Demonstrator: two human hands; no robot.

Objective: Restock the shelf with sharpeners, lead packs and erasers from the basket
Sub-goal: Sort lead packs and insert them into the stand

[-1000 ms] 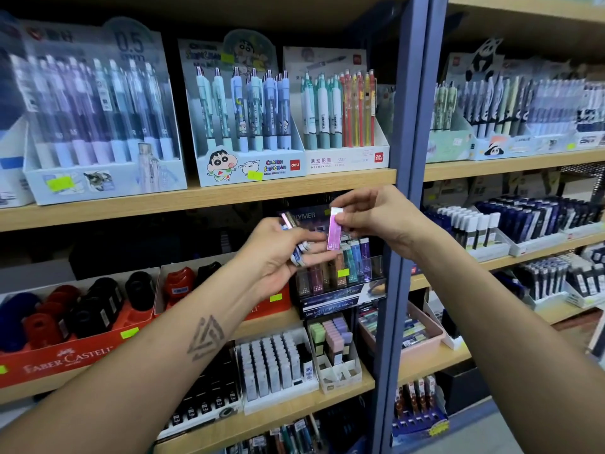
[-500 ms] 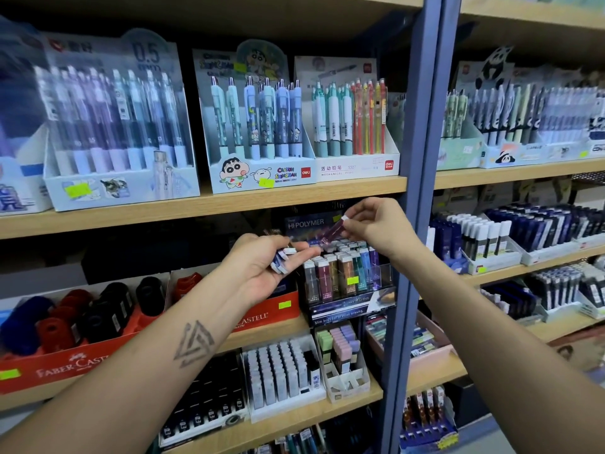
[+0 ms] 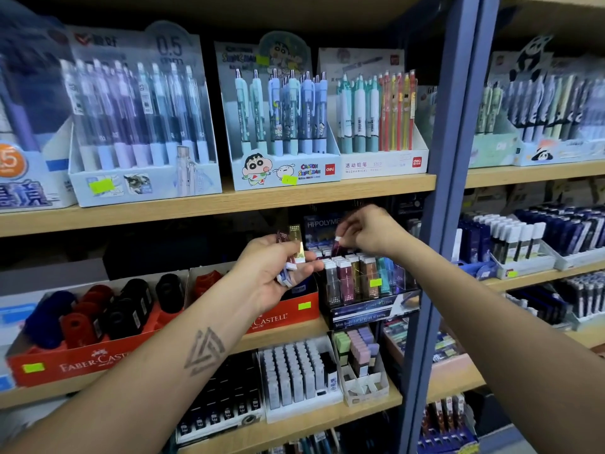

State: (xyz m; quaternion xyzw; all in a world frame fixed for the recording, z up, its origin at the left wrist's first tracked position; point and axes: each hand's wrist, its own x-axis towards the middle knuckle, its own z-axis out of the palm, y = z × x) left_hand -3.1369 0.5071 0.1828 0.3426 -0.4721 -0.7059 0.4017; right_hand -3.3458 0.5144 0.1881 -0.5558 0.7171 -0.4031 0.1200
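My left hand (image 3: 275, 273) holds a small bunch of slim lead packs (image 3: 293, 253) fanned upward, in front of the middle shelf. My right hand (image 3: 370, 229) pinches one dark pink lead pack (image 3: 337, 245) by its white cap, just above the back rows of the clear lead-pack display (image 3: 366, 283). That display holds several upright packs in brown, maroon, teal and blue. Red trays of sharpeners (image 3: 108, 309) sit to the left on the same shelf. The basket is out of view.
A blue steel upright (image 3: 438, 224) stands right beside the display. The wooden shelf above (image 3: 229, 201) carries pen boxes (image 3: 281, 126). White lead cases (image 3: 294, 375) and pastel erasers (image 3: 357, 352) fill the shelf below. More lead packs (image 3: 523, 237) line the right bay.
My right hand carried the pink lead pack from beside my left hand back and down to the display's rear rows. My left hand stayed with its bunch. The view moved closer.
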